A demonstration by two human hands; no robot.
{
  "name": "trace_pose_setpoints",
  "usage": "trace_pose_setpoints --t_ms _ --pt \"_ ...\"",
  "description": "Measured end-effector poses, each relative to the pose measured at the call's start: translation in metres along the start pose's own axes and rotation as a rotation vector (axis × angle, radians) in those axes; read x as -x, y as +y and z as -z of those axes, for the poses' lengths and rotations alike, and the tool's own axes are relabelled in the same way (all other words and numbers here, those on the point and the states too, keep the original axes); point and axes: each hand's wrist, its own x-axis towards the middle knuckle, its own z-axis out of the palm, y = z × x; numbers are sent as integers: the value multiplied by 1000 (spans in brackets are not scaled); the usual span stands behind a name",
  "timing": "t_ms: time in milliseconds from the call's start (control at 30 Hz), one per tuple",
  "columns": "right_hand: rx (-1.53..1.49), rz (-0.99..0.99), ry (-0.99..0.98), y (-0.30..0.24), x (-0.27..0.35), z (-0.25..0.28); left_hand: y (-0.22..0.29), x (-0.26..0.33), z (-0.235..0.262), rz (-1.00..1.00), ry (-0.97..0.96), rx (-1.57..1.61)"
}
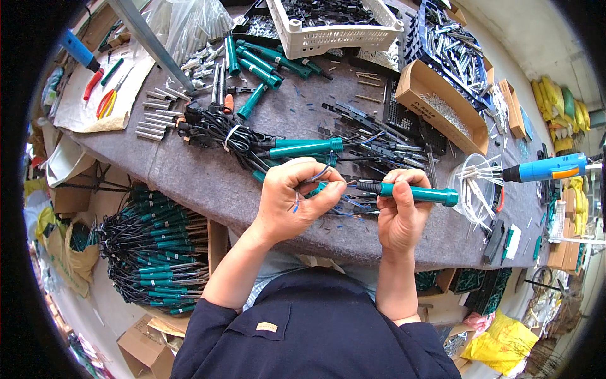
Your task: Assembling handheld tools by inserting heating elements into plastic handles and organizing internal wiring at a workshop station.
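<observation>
- Here's a crowded workshop, and across the middle of the frame runs a grey felt-covered workbench (pixel 208 183) strewn with tool parts.
- Centre frame, the left hand (pixel 295 201) is curled tight, fingertips pinching thin blue and white wires (pixel 315 179) that lead from the tool.
- Just to its right, the right hand (pixel 400 211) is wrapped in a firm fist around a teal-handled soldering iron with a black collar (pixel 410 192), held level above the bench edge, its collar end pointing at the left hand.
- Behind the hands, a tangled bundle of black cords with teal handles (pixel 252 142) lies on the felt.
- Upper centre, more loose teal plastic handles (pixel 262 63) sit near a white plastic lattice basket (pixel 328 35) of dark parts.
- Upper left, a row of short silver metal tubes (pixel 154 117) lies beside red-handled pliers (pixel 107 101) on brown paper.
- Right of the hands, a clear round plastic tub of white cable ties (pixel 476 186), and beyond it a blue and orange power tool (pixel 549 167).
- Upper right, an open brown cardboard box of small metal pieces (pixel 442 104).
- Lower left, below the bench, a big heap of finished teal irons with black cords (pixel 158 252).
</observation>
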Motion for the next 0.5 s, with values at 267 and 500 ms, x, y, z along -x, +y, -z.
trace_pose_setpoints --t_ms 267,500 --pt "-43 5 26 4 2 -5 -1 1 0 -3 2 13" --pt "-27 -50 -9 -1 -2 -3 3 1 4 33 -54 38"
